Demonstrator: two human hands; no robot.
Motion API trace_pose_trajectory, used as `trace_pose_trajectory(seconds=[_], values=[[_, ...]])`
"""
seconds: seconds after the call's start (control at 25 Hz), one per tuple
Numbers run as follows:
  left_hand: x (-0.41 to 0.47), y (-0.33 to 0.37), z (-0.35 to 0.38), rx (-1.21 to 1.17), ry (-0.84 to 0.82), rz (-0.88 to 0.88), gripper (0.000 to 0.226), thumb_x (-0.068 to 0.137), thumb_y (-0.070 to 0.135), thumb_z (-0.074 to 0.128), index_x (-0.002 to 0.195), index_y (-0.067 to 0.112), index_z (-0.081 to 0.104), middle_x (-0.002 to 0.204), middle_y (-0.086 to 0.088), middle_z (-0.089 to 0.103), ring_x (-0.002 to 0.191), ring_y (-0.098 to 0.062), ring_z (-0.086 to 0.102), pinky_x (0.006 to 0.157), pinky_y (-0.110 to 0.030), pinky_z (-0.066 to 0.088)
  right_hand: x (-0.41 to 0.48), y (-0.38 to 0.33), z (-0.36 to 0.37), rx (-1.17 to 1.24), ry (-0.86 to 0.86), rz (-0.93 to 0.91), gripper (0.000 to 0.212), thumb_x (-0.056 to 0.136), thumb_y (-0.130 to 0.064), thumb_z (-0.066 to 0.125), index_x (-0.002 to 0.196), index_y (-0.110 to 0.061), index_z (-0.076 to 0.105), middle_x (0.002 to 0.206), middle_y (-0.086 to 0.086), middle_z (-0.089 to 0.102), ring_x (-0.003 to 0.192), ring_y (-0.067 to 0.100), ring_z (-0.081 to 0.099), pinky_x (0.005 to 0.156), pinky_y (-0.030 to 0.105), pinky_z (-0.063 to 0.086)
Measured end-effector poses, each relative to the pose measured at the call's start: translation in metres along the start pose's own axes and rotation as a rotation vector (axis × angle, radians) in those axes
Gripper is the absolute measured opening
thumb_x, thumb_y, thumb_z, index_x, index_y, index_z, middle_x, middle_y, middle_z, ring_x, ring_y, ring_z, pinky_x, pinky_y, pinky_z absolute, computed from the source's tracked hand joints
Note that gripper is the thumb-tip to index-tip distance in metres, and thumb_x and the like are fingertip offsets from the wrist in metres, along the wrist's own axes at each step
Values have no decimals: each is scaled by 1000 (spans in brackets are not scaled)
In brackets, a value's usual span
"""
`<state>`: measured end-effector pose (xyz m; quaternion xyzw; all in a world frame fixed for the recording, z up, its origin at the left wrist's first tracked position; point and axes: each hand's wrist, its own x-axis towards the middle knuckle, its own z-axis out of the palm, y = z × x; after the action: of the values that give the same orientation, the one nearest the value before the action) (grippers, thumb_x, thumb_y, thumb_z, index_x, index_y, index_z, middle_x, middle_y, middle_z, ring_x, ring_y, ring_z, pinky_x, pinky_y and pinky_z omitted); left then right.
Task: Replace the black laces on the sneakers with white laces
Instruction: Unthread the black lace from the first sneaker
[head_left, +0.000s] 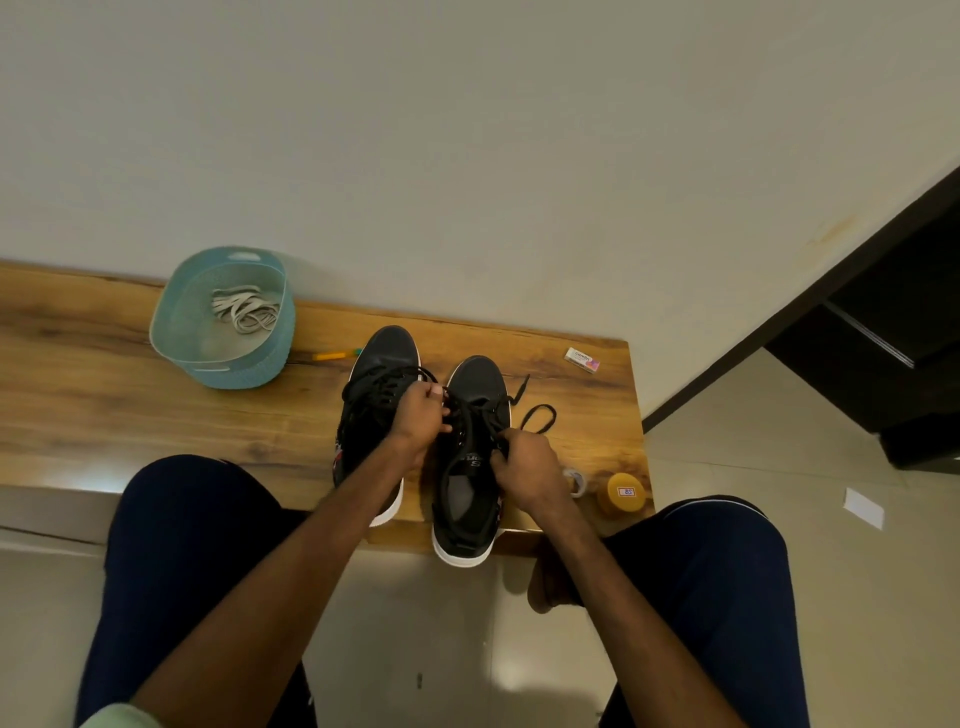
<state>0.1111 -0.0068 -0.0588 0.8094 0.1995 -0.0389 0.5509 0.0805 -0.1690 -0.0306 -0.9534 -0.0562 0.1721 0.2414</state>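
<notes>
2 black sneakers (382, 358) stand side by side on the wooden table (104, 395). The left hand (421, 415) pinches a black lace (537, 418) on the right sneaker (478, 379), and the right hand (524, 467) grips lace beside its tongue. The white laces (244, 309) lie in the blue basket (228, 366).

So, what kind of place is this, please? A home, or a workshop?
Probably a room in a home: a low wooden bench stands against a plain wall on a tiled floor, with small household things on it, such as a blue basket and an eraser.
</notes>
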Motion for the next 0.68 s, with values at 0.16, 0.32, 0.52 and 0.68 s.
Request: trace_pose_trajectory(seconds=[0.16, 0.32, 0.52, 0.68], values=[[-13, 8, -8, 219, 16, 206, 22, 103, 16, 46, 124, 11, 52, 119, -3, 57, 106, -16, 56, 84, -33, 50, -4, -7, 2, -43, -9, -7, 20, 94, -15, 53, 99, -4, 68, 96, 15, 69, 88, 32, 65, 72, 36, 49], [-18, 9, -9, 722, -25, 446, 22, 98, 26, 56, 119, 21, 63, 122, 4, 57, 110, -16, 57, 88, -38, 52, -7, -9, 5, -106, 1, -60, 24, 98, -18, 48, 104, -4, 66, 105, 15, 65, 90, 31, 63, 75, 38, 49], [-16, 16, -6, 270, 153, 211, 6, 96, 22, 62, 97, 18, 66, 93, 9, 62, 84, -9, 57, 68, -27, 44, -11, -13, 12, -223, -25, -79, 40, 101, -16, 42, 140, -11, 45, 125, 15, 56, 106, 34, 61, 84, 41, 49], [-1, 26, -23, -564, 212, -219, 17, 104, 15, 46, 105, 6, 60, 90, -9, 64, 62, -14, 56, 51, -25, 44, -11, -16, 15, -254, -33, -76, 33, 99, -9, 43, 132, -7, 48, 121, 17, 60, 105, 36, 62, 83, 40, 49]])
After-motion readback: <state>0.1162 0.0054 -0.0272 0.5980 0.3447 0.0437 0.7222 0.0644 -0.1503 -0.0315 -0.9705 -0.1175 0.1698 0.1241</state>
